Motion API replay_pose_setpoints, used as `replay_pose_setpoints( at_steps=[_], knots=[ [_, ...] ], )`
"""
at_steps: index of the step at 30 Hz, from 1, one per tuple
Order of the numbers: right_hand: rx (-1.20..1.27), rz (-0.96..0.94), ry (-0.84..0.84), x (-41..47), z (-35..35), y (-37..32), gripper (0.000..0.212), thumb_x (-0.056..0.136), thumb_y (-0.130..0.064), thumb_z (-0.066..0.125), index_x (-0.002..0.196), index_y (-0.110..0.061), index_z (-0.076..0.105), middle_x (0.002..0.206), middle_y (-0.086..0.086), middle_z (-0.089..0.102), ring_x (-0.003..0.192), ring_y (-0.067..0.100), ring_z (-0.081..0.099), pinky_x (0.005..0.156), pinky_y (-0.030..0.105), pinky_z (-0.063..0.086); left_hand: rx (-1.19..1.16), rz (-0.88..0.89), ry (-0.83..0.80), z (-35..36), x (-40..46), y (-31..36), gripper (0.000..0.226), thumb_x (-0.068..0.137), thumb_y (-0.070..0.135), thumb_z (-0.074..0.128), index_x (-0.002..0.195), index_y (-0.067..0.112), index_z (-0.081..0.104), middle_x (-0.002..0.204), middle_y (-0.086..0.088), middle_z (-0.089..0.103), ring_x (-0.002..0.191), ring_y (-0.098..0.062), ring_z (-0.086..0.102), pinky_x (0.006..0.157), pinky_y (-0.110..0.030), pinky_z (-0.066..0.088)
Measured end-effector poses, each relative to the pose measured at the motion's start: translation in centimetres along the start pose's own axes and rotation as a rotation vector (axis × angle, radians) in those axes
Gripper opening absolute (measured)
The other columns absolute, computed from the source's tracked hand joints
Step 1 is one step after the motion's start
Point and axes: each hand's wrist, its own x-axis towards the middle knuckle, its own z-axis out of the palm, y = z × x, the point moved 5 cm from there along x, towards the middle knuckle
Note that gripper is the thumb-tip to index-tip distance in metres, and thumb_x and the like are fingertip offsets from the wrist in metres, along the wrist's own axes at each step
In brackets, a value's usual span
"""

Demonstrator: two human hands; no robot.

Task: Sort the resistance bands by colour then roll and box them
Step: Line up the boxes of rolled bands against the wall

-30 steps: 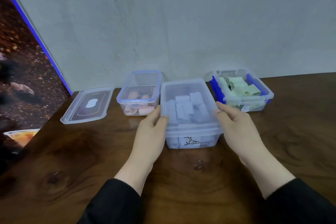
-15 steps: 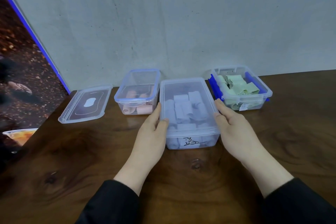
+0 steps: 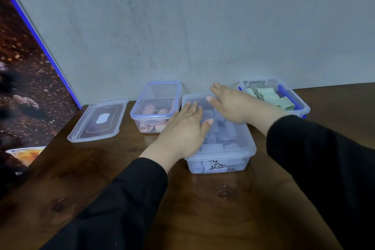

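Observation:
A clear plastic box (image 3: 221,160) holding rolled pale blue bands stands in the middle of the wooden table, with its lid (image 3: 239,140) on. My left hand (image 3: 184,130) lies flat on the lid's left part, fingers straight. My right hand (image 3: 231,103) lies flat across the lid's far end, fingers straight and pointing left. A lidded box (image 3: 156,105) with rolled pink bands stands to the left. At the right, an open box (image 3: 300,105) with a blue rim holds pale green bands (image 3: 269,97).
A loose clear lid (image 3: 97,119) lies on the table (image 3: 203,209) at the far left. A grey wall rises right behind the boxes. A dark patterned panel with a blue edge (image 3: 40,40) leans along the left side.
Both hands have left the sides of the blue-band box and now lie flat on top of its lid. My view has moved closer and lower.

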Motion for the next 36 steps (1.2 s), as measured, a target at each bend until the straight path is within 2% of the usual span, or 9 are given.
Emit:
replay_pose_setpoints(
  at_steps=[3, 7, 10, 13, 16, 18, 23, 32, 36],
  knots=[
    [-0.068, 0.011, -0.048, 2.3, 1.4, 1.0, 0.052, 0.111, -0.036, 0.031, 0.148, 0.001, 0.038, 0.157, 0.017, 0.036, 0.147, 0.029, 0.030, 0.119, 0.042, 0.026, 0.054, 0.004, -0.061, 0.7, 0.8, -0.4, 0.063, 0.108, 0.045, 0.024, 0.160, 0.012, 0.011, 0.168, -0.003, 0.002, 0.154, -0.016, 0.000, 0.124, -0.034, 0.002],
    [-0.080, 0.001, 0.040, 3.1, 2.2, 1.8, 0.030, 0.110, -0.037, 0.033, 0.110, -0.010, 0.048, 0.118, 0.007, 0.051, 0.124, 0.030, 0.048, 0.102, 0.041, 0.037, 0.013, 0.007, -0.069, 0.9, 0.9, -0.6, 0.062, 0.108, 0.044, 0.025, 0.160, 0.012, 0.010, 0.168, -0.002, 0.002, 0.154, -0.016, -0.001, 0.124, -0.035, 0.001],
    [-0.027, -0.008, 0.045, 2.4, 2.0, 1.6, 0.034, 0.110, -0.038, 0.032, 0.117, -0.010, 0.049, 0.132, 0.011, 0.052, 0.128, 0.029, 0.047, 0.109, 0.047, 0.035, 0.048, 0.048, 0.006, 0.2, 0.2, 0.0, 0.057, 0.107, 0.045, 0.028, 0.156, 0.016, 0.028, 0.166, -0.002, 0.018, 0.153, -0.014, 0.010, 0.124, -0.036, 0.006],
    [0.143, -0.036, 0.246, 0.5, -0.3, 2.0, 0.044, 0.110, -0.034, 0.035, 0.142, -0.007, 0.051, 0.150, 0.010, 0.050, 0.140, 0.028, 0.044, 0.111, 0.031, 0.029, -0.018, 0.167, 0.085, -1.3, -1.9, 2.3, 0.053, 0.104, 0.052, 0.035, 0.150, 0.026, 0.043, 0.159, 0.005, 0.036, 0.148, -0.011, 0.027, 0.122, -0.034, 0.015],
    [0.081, 0.079, 0.456, -2.3, -1.9, 5.0, 0.039, 0.109, -0.033, 0.035, 0.125, -0.011, 0.063, 0.121, 0.014, 0.068, 0.114, 0.036, 0.062, 0.086, 0.036, 0.045, 0.064, 0.231, -0.113, 0.1, -4.0, 4.2, 0.066, 0.098, 0.068, 0.028, 0.157, 0.039, 0.022, 0.166, 0.010, 0.011, 0.153, -0.009, 0.007, 0.125, -0.040, 0.004],
    [-0.054, 0.183, 0.346, -3.7, -1.3, 7.2, 0.032, 0.109, -0.029, 0.036, 0.121, -0.011, 0.061, 0.110, 0.014, 0.068, 0.102, 0.036, 0.064, 0.078, 0.038, 0.051, 0.152, 0.255, -0.123, 0.9, -4.2, 4.4, 0.065, 0.098, 0.068, 0.022, 0.157, 0.042, 0.014, 0.167, 0.009, 0.003, 0.154, -0.010, 0.000, 0.125, -0.045, 0.000],
    [-0.053, 0.193, 0.315, -6.7, -0.9, 8.8, 0.041, 0.110, -0.040, 0.034, 0.138, -0.023, 0.058, 0.132, 0.005, 0.066, 0.115, 0.029, 0.062, 0.093, 0.041, 0.052, 0.211, 0.264, -0.116, 1.1, -1.7, 4.1, 0.063, 0.099, 0.065, 0.023, 0.157, 0.043, 0.014, 0.167, 0.009, 0.003, 0.154, -0.011, -0.001, 0.125, -0.043, 0.003],
    [-0.169, 0.230, 0.256, -9.8, -0.4, 8.1, 0.034, 0.108, -0.037, 0.037, 0.124, -0.022, 0.063, 0.096, 0.003, 0.069, 0.085, 0.019, 0.063, 0.070, 0.034, 0.056, 0.303, 0.240, -0.095, 0.9, 5.0, 2.5, 0.050, 0.109, 0.043, 0.026, 0.158, 0.037, 0.019, 0.167, 0.009, 0.010, 0.154, -0.015, 0.006, 0.123, -0.043, 0.010],
    [-0.154, 0.248, 0.232, -10.8, -0.4, 7.6, 0.036, 0.108, -0.038, 0.039, 0.134, -0.024, 0.058, 0.111, 0.002, 0.069, 0.096, 0.017, 0.065, 0.080, 0.033, 0.059, 0.401, 0.260, 0.051, 0.9, 5.4, 3.2, 0.045, 0.110, 0.038, 0.028, 0.155, 0.032, 0.033, 0.165, 0.003, 0.024, 0.153, -0.019, 0.015, 0.120, -0.040, 0.019]
  ],
)
